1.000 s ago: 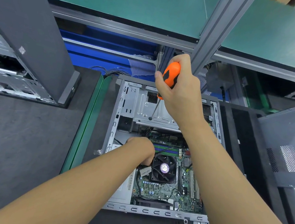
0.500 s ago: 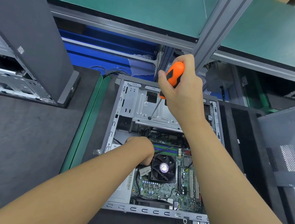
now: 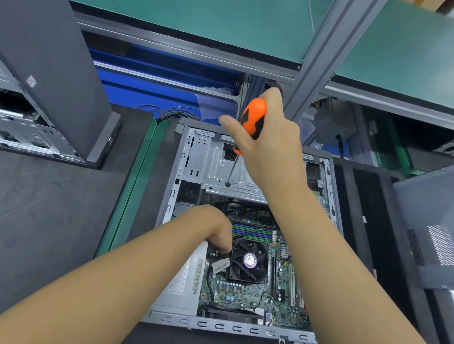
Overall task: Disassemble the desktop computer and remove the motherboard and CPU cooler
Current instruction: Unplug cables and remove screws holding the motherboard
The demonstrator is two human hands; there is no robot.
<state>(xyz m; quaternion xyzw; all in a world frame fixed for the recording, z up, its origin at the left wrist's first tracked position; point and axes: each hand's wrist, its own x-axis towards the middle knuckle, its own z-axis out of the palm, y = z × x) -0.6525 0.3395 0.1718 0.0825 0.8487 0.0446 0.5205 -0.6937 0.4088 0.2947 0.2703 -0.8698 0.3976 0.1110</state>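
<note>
Far left: an upright dark grey tower case [image 3: 47, 57] was noted on the dark grey matted surface [image 3: 27, 210], with a bare silver metal chassis [image 3: 12, 125] just beside it. A blue plastic bin [image 3: 159, 85] was seen behind, under a green shelf [image 3: 206, 7].

Centre: the open grey steel desktop computer case [image 3: 178, 173] was laid on its side on the surface, interior upward. The green motherboard [image 3: 238, 295] was seated in the case's lower half. The black square-framed CPU cooler [image 3: 250, 262], with a purple label at its fan hub, was mounted on it. The left hand [image 3: 210, 227] was placed inside the case at the cooler's upper-left corner, fingers curled downward. The fingertips were hidden, so it could not be told whether anything was pinched.

Above the board, a silver sheet-metal drive bracket [image 3: 218, 168] was seen across the case's upper half. The orange-and-black-handled screwdriver [image 3: 252, 116] was held tilted, its tip touching the bracket near the lower edge. The right hand [image 3: 271, 148] was wrapped round the handle, thumb extended to the left.

Right: a grey aluminium post [image 3: 324, 57] was seen behind the right hand. A dark grey side panel with perforated vents [image 3: 433, 228] was recorded beside the case.
</note>
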